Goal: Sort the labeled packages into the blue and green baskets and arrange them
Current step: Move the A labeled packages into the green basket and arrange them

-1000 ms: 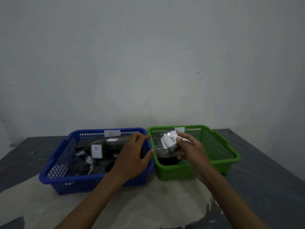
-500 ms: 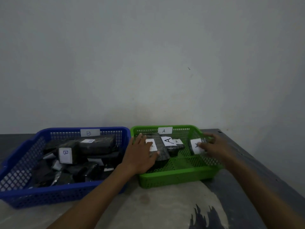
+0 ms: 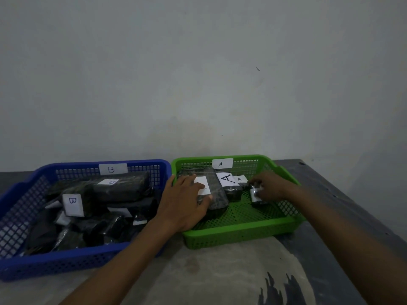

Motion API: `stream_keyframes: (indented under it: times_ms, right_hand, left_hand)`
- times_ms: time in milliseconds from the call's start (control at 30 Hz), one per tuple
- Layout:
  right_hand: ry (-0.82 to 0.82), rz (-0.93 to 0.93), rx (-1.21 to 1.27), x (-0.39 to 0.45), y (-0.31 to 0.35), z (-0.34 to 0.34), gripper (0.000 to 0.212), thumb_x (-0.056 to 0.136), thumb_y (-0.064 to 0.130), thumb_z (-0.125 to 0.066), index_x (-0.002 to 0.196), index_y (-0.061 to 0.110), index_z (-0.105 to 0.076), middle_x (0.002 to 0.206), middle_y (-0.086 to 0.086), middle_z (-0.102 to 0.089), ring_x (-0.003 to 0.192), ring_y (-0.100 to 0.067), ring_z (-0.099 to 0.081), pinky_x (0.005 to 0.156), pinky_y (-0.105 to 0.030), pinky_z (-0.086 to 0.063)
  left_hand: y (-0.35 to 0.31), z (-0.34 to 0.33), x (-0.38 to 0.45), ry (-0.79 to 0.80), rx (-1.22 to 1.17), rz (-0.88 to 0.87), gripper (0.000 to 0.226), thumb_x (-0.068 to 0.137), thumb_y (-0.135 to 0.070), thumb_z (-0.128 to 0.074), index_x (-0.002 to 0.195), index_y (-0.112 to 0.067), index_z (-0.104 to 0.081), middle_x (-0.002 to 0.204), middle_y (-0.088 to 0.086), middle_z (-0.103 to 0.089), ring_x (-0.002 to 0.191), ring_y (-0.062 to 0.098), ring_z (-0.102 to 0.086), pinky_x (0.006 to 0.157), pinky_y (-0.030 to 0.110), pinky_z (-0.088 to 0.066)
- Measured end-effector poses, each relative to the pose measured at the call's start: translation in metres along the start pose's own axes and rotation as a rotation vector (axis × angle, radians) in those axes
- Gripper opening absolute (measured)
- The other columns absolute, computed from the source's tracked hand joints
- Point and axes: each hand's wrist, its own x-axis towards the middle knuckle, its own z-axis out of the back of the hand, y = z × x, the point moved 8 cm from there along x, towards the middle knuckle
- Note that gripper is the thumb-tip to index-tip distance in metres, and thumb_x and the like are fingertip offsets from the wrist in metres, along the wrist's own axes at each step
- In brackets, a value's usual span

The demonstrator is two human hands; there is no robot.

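Your left hand [image 3: 184, 202] lay flat, fingers nearly straight, on a long black package [image 3: 217, 191] in the green basket [image 3: 240, 235]. Farther right, your right hand [image 3: 272, 187] pinched a small package [image 3: 255, 194]; it looked light, slick-wrapped, best held by its sides.

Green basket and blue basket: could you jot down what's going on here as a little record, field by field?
blue basket: left on the table, tag reads B, piled with dark wrapped packages, B labels showing
green basket: right, beside the blue one, tag reads A, a few dark packages with A labels along its far side
left hand: inside the green basket, fingers spread, resting on a long package
right hand: inside the green basket, fingers curled round a small package with a white label
table: dark top, worn pale patch in front
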Motion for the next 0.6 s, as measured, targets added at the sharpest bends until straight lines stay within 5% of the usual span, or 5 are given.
stream_keyframes:
  times_ms: [167,600]
  right_hand:
    - [0.124,0.002,-0.141,-0.002,-0.007,-0.018,0.084,0.069,0.039,-0.082,0.141,0.019,-0.044,0.137,-0.006,-0.049,0.121,-0.024,-0.05,0.097,-0.03,-0.042]
    - [-0.11,0.022,-0.262,0.023,-0.001,0.02,0.042,0.081,0.017,-0.063,0.122,0.016,-0.057,0.127,-0.009,-0.048,0.115,-0.028,-0.051,0.093,-0.038,-0.047]
  left_hand:
    - [0.0,0.0,0.0,-0.006,-0.013,0.002,0.052,0.093,-0.059,-0.035,0.132,-0.032,-0.054,0.153,-0.005,-0.036,0.14,0.011,-0.029,0.12,0.045,-0.005]
    - [0.001,0.002,-0.002,-0.012,-0.042,0.02,0.05,0.092,-0.061,-0.035,0.13,-0.033,-0.055,0.152,-0.008,-0.037,0.14,0.01,-0.03,0.121,0.043,-0.002]
